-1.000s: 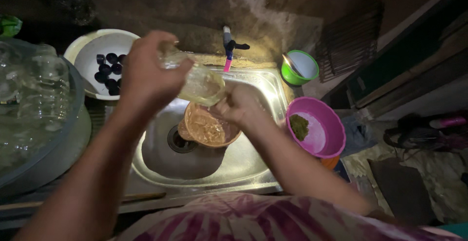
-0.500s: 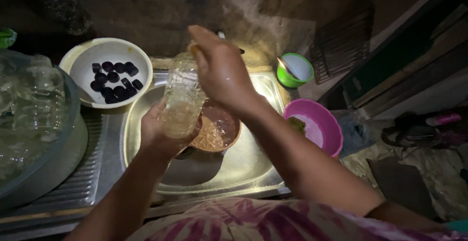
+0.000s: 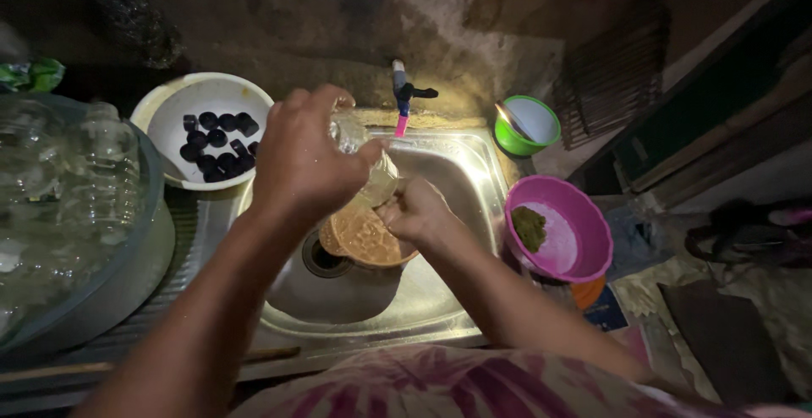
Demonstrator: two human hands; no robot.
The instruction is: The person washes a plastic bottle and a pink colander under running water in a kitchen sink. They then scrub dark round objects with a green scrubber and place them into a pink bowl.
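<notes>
Over the steel sink (image 3: pixel 457 173), my left hand (image 3: pixel 300 160) grips a clear plastic bottle (image 3: pixel 368 160) lying tilted on its side. My right hand (image 3: pixel 419 215) closes around the bottle's lower end, just right of the left hand. Below both hands a small bowl of brownish liquid (image 3: pixel 364 240) rests in the sink beside the drain (image 3: pixel 321 257).
A white bowl of black caps (image 3: pixel 203 96) stands left of the sink. A big basin of clear bottles (image 3: pixel 76 206) fills the far left. A tap (image 3: pixel 400 96) rises behind the sink. To the right are a purple bowl (image 3: pixel 584 223) with green material and a green cup (image 3: pixel 526 126).
The bottle went from upright to tilted on its side. My left hand moved from its lower part to its upper end; my right hand dropped from the top to the lower end.
</notes>
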